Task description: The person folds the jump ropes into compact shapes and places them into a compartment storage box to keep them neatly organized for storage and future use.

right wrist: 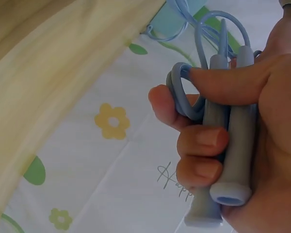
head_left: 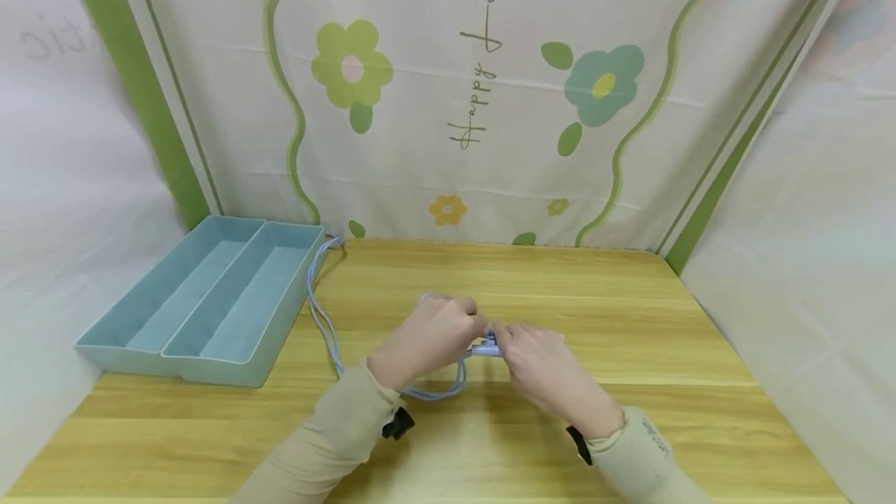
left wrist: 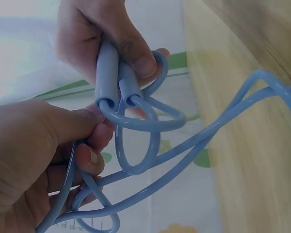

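A light blue jump rope has two tube-shaped handles (right wrist: 237,145) lying side by side. My right hand (head_left: 549,372) grips both handles together, its thumb across them and its fingers curled round. Near the handles' cord ends, a small loop of cord is caught between that thumb and index finger. Just to the left, my left hand (head_left: 437,329) pinches the cord (left wrist: 169,185) between thumb and fingers, and strands pass across its palm. In the left wrist view the cord winds in loops below the handle ends. Part of the cord is hidden behind my left hand in the head view.
On the left of the wooden table (head_left: 595,449) stands a blue-green tray (head_left: 262,376) with two long compartments. Slack cord runs beside the tray's right side toward the table's back edge. A flower-printed cloth (head_left: 420,154) hangs behind, with white cloth on both sides.
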A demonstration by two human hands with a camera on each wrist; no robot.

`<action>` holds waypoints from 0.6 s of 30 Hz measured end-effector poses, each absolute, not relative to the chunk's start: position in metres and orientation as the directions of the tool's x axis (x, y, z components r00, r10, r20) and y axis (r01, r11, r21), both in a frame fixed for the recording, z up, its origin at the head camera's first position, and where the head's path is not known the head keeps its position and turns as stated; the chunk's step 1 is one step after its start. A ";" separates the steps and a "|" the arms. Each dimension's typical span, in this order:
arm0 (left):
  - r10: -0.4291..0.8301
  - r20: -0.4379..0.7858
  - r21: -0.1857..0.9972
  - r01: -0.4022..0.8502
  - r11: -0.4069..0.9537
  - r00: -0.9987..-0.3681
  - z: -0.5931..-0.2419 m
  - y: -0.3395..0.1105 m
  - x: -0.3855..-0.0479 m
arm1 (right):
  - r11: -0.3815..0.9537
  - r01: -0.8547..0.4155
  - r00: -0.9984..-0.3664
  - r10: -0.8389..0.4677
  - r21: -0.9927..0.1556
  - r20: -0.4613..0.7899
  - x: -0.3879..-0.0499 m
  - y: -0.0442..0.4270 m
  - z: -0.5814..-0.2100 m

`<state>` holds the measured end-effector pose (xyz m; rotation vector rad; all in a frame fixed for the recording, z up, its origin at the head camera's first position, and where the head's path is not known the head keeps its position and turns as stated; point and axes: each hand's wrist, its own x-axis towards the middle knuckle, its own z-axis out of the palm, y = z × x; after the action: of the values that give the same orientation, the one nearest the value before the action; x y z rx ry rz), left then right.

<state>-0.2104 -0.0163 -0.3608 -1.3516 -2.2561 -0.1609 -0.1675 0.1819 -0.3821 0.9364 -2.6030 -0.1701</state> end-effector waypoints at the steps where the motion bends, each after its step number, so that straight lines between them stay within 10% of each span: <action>1: 0.795 0.472 -0.172 0.845 0.506 -0.380 -0.360 -0.015 -0.209 | 0.776 -0.580 -0.714 -0.630 0.247 0.304 -0.168 0.183 -0.382; 18: 0.663 0.636 -0.133 0.791 0.598 -0.394 -0.370 0.014 -0.179 | 0.886 -0.367 -0.753 -0.462 0.282 0.469 -0.171 0.183 -0.388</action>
<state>-0.1792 0.0135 -0.3696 -1.1446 -2.1664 -0.2500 -0.1709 0.1828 -0.3883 0.5985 -2.5095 -0.2329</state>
